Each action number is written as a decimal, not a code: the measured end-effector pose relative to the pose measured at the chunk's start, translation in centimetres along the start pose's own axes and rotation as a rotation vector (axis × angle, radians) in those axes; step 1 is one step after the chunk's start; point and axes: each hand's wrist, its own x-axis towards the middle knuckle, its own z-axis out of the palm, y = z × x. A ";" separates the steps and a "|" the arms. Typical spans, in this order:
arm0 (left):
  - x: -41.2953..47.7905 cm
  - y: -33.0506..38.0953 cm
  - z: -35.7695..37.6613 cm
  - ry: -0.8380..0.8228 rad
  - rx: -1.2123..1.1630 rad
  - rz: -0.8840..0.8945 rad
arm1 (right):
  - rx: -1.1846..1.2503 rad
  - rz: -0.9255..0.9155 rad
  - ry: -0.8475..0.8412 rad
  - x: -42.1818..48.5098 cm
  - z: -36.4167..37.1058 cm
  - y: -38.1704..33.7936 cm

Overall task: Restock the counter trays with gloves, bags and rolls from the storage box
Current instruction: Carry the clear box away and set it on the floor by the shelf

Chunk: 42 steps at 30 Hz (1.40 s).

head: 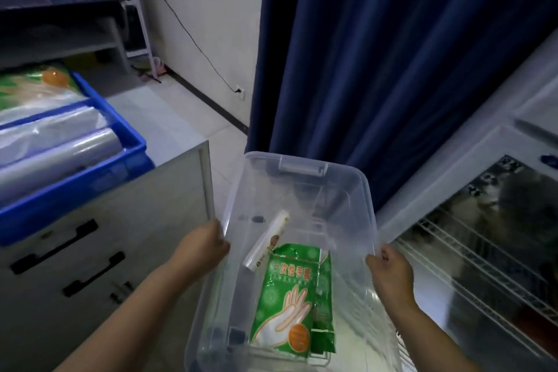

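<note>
A clear plastic storage box (341, 178) is held up in front of me over the floor. My left hand (202, 246) grips its left rim and my right hand (389, 273) grips its right rim. Inside lie green glove packs (285, 296) and a white roll (267, 240), leaning against each other. On the counter at left stands a blue tray (120, 127) with clear film rolls (57, 145) and a green pack (27, 81) in it.
A grey drawer cabinet (90, 251) stands under the blue tray, close to the box's left side. A glass-topped freezer (483, 235) is at right. A dark blue curtain (392, 54) hangs behind. White floor tiles show between them.
</note>
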 end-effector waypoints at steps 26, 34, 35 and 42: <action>38.9 3.5 -15.3 0.264 -0.085 -0.222 | 0.025 -0.240 -0.155 43.1 20.0 -21.4; 44.2 1.4 -17.1 0.378 -0.111 -0.501 | -0.019 -0.359 -0.409 52.6 29.9 -29.4; 45.1 0.9 -17.5 0.384 -0.111 -0.523 | -0.009 -0.369 -0.438 53.5 31.4 -30.4; 54.3 -4.7 -21.1 0.426 -0.224 -0.643 | -0.056 -0.453 -0.539 60.1 42.0 -38.0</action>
